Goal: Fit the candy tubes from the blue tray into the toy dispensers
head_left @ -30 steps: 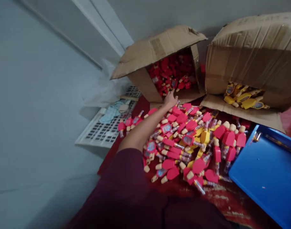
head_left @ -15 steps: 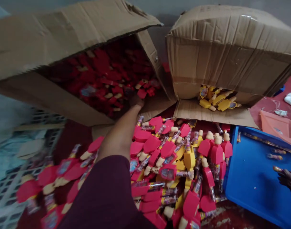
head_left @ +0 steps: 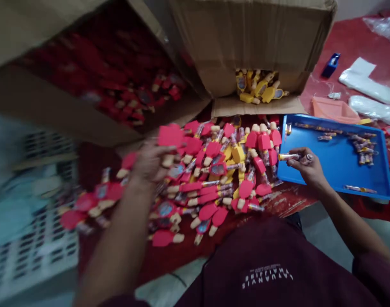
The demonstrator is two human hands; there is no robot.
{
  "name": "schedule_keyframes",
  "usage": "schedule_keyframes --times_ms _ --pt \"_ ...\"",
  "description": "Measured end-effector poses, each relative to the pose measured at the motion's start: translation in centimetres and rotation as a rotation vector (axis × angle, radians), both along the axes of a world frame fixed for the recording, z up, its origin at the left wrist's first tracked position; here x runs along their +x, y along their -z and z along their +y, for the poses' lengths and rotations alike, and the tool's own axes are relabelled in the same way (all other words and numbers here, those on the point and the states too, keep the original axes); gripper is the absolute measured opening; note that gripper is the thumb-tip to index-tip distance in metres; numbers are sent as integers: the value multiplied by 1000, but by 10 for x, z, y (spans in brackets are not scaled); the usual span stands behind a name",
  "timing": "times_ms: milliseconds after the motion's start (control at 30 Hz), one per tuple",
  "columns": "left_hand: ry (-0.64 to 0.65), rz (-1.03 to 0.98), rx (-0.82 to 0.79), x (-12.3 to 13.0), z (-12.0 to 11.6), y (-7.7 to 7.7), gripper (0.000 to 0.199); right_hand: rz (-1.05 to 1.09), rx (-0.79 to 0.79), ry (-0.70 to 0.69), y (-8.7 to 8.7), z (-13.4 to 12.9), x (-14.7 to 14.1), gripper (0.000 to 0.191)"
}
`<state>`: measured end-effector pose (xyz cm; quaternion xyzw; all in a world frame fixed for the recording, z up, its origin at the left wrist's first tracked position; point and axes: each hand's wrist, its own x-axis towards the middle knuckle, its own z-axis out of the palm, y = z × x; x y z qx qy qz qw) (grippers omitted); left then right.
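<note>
My left hand, blurred by motion, is closed on a red paddle-shaped toy with a beige knobbed end, above the left part of a heap. The heap has many red toys and some yellow toys, several with clear candy-like tubes attached. Over the left edge of a blue tray, my right hand grips small printed tubes; one points left and another shows its round end. More tubes lie in the tray's right side.
A cardboard box of red toys stands open at the left. Another box holds yellow toys. White plastic crates are at far left. Behind the tray are an orange tray, plastic bags and a blue tape dispenser-like object.
My left hand has come out of the left box with a red toy and moved above the heap. The view has swung right and down, bringing my right hand and the whole blue tray into sight.
</note>
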<state>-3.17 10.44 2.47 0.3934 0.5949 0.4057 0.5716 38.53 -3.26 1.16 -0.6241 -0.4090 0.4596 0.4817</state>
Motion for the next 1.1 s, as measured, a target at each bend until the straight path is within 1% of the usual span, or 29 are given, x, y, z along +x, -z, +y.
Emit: schedule_keyframes --times_ms 33,67,133,167,200,267,333,433,500,567,633,700,833,900,1033,1100 --pt "22 -120 -1 15 -37 -2 50 -61 22 -59 -7 -6 -11 42" --pt "49 -170 12 32 -72 -2 59 -117 49 -119 -14 -12 -21 39" --pt "146 -166 30 64 -129 3 66 -194 101 -224 -28 -22 -39 34" --pt "231 -168 30 77 -151 6 69 -213 119 -268 -34 -27 -47 32" --pt "304 -160 41 86 -169 8 68 -222 127 -313 -41 -31 -54 31" --pt "411 -136 101 94 -196 10 64 -205 122 -413 -51 -41 -66 28" --pt "457 -86 189 93 -214 7 57 -159 101 -524 -58 -50 -73 27" --pt "521 -2 261 86 -229 1 54 -132 81 -621 -61 -63 -77 28" --pt "587 51 261 83 -234 -1 55 -148 83 -626 -57 -69 -76 28" --pt "646 121 264 83 -238 0 56 -141 73 -609 -49 -76 -74 29" --pt "680 232 284 85 -243 5 57 -109 40 -578 -39 -84 -72 32" --pt "686 371 333 88 -249 14 58 -70 1 -538 -30 -93 -71 36" --pt "668 624 498 97 -260 32 59 -30 -61 -460 -19 -108 -68 39" --pt "686 726 566 100 -263 38 58 -31 -91 -443 -15 -112 -66 40" --pt "819 840 636 101 -262 47 56 -11 -143 -468 -7 -114 -63 41" --pt "846 865 643 102 -262 50 57 25 -179 -463 -4 -114 -62 40"
